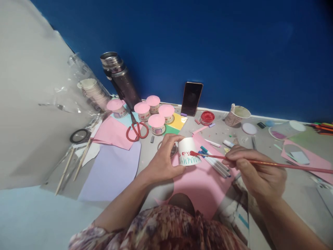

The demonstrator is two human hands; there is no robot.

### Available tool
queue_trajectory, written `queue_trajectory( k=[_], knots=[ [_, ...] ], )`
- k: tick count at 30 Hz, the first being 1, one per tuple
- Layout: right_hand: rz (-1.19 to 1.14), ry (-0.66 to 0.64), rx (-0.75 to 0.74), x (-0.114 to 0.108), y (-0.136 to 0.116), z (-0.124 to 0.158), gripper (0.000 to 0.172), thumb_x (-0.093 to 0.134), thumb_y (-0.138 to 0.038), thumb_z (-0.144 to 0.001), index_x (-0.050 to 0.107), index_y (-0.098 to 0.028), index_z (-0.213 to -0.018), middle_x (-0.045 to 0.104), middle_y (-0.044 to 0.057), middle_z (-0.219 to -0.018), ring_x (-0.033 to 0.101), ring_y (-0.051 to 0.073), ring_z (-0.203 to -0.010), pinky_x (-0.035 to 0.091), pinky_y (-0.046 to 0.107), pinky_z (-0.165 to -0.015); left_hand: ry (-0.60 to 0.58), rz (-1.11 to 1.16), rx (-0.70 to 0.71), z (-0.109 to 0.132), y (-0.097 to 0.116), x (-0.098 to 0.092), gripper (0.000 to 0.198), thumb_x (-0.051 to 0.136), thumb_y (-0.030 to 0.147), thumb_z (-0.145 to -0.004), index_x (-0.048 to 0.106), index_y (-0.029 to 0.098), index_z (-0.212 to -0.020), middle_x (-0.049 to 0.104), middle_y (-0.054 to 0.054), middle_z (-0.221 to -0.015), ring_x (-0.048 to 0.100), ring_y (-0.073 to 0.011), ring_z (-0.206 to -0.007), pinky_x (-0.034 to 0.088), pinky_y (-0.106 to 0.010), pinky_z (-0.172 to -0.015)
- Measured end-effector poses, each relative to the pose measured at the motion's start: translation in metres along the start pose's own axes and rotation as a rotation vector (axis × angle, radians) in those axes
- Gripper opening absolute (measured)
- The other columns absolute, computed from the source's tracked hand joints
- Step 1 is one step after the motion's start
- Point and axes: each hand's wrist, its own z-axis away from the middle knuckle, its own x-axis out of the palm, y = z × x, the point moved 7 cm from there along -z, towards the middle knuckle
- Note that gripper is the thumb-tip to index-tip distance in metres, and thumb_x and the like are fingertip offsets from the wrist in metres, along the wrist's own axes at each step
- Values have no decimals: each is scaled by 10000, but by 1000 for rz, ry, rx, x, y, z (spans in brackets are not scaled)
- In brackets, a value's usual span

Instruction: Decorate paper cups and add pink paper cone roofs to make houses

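Observation:
My left hand (163, 160) is closed round a white paper cup (188, 151), held upside down over a pink sheet (200, 184). The cup bears red marks and a green zigzag line. My right hand (256, 170) pinches a long red paintbrush (273, 164). The brush's red tip touches the cup's side. Several marker pens (215, 165) lie just beyond the cup, between my two hands.
Several pink-topped cups (156, 121) and red scissors (137, 130) lie behind. A dark flask (120, 78), a phone (191, 98) against the blue wall, a red paint pot (207, 117), a patterned cup (235, 115), a lilac sheet (111, 172) and a tape roll (79, 135) surround them.

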Motion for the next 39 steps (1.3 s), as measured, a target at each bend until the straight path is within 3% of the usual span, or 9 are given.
queue_trajectory(
  k=[7, 15, 35, 39],
  knots=[
    [-64, 197, 97, -17, 11, 3, 114, 730, -297, -980, 824, -234, -962, 767, 55, -821, 716, 200, -727, 568, 307, -578, 27, 38, -19, 1, -3, 1, 695, 852, 314, -742, 491, 286, -1335, 522, -101, -1348, 544, -310, -1286, 516, -503, -1077],
    [-89, 180, 141, -20, 20, 2, 155, 728, -340, -990, 817, -221, -947, 772, 36, -809, 713, 150, -694, 564, 250, -611, 18, 135, -33, 1, -6, 6, 695, 832, 255, -751, 481, 296, -1349, 509, -100, -1380, 549, -290, -1312, 521, -482, -1106],
    [-99, 65, 67, -14, 15, 2, 137, 693, -280, -992, 817, -225, -974, 765, 62, -849, 713, 204, -767, 574, 299, -626, -2, 238, -44, 4, -8, 11, 677, 776, 191, -752, 492, 274, -1361, 536, -114, -1434, 582, -296, -1337, 514, -486, -1119],
    [-118, 98, 68, -18, 14, 1, 132, 697, -285, -987, 814, -228, -970, 754, 65, -839, 715, 220, -798, 572, 317, -649, 4, 248, -36, 5, -9, 10, 681, 766, 175, -747, 492, 270, -1362, 538, -115, -1434, 584, -300, -1331, 512, -484, -1108]
  ],
)
